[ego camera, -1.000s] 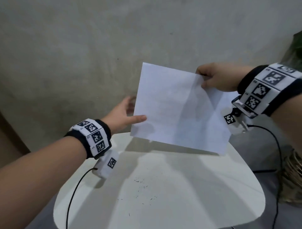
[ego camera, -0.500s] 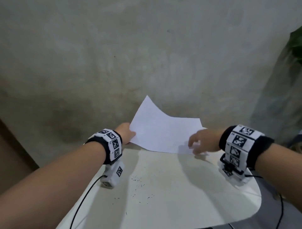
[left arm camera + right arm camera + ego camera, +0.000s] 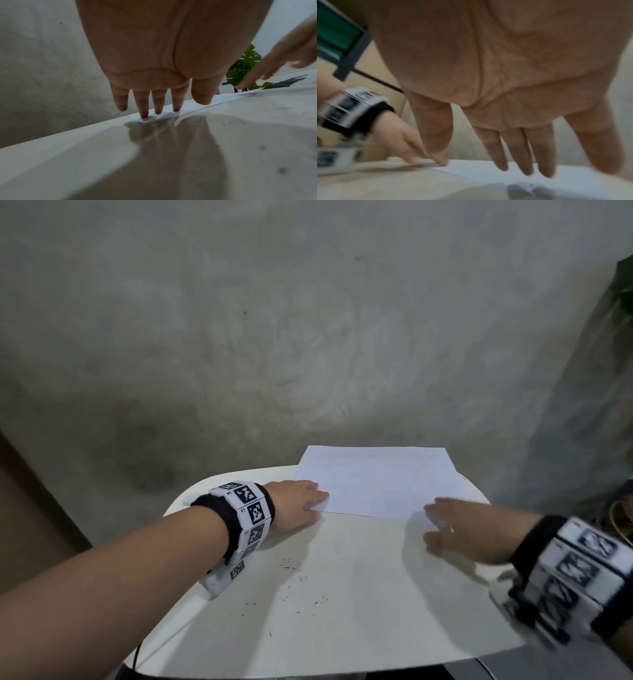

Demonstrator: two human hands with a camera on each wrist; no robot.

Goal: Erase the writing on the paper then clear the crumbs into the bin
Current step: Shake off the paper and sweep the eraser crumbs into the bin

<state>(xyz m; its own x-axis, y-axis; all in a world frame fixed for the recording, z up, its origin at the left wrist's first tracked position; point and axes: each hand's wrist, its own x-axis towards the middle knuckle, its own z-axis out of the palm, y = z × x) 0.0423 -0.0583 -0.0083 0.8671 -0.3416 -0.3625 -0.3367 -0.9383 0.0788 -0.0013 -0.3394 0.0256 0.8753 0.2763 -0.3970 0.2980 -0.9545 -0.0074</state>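
Paper (image 3: 375, 479) lies flat at the far edge of the bench (image 3: 359, 604). Left hand (image 3: 296, 510) pins its near corner with straight fingers; right hand (image 3: 469, 530) hovers open, holding nothing. Eraser crumbs (image 3: 294, 570) dot the bench, so sweeping them binward looks next. No bin visible.

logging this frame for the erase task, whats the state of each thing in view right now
white sheet of paper: lying flat at the table's far edge, far side overhanging it
left hand: open, straight fingertips pressing the paper's near left corner
right hand: open, fingers spread above the paper's near right corner, blurred, contact unclear
dark eraser crumbs: scattered loose on the table, nearer than the paper
white rounded table: bearing paper and crumbs
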